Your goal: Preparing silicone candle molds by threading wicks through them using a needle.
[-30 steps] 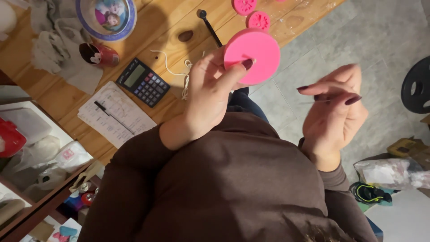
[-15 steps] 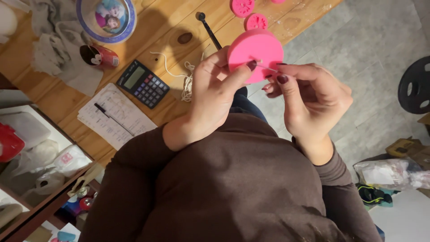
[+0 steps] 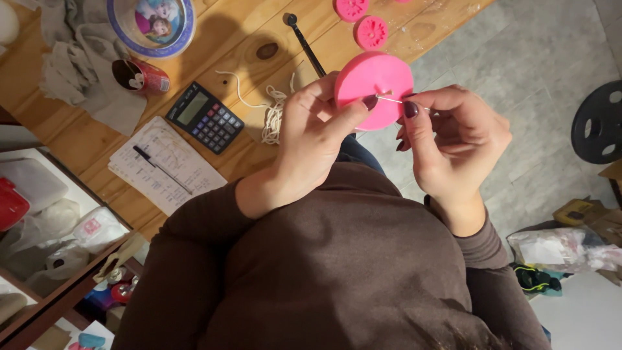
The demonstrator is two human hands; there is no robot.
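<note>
Pink round mould [image 3: 374,87]: was held up above the edge of the wooden surface [image 3: 116,139], its flat face turned toward the camera, in front of the person's chest.
Left hand [image 3: 311,139]: its grip was closed on the mould, thumb pressed on the face near the centre, fingers behind the rim.
Right hand [image 3: 453,139]: its grip was pinched shut on a thin white wick [image 3: 389,98], thumb and forefinger meeting just beside the mould's right edge.
Wick: ran as a short, straight line from the pinch to the middle of the mould, where its tip met the face beside the left thumb; whether it entered a hole could not be told.
Doing it well: judged from the hold, a steady mould and a pinch close to the wick's tip would keep the thin end from bending; the left thumb so near the centre could guide it, but risked covering the spot.
White string [image 3: 275,116]: lay loosely coiled on the surface, just behind the left hand.
Calculator [image 3: 205,116]: sat near an open notebook [image 3: 165,165] with a pen [image 3: 162,170] on it.
Small pink moulds [image 3: 363,23]: lay two together at the far edge, well apart from the hands.
</note>
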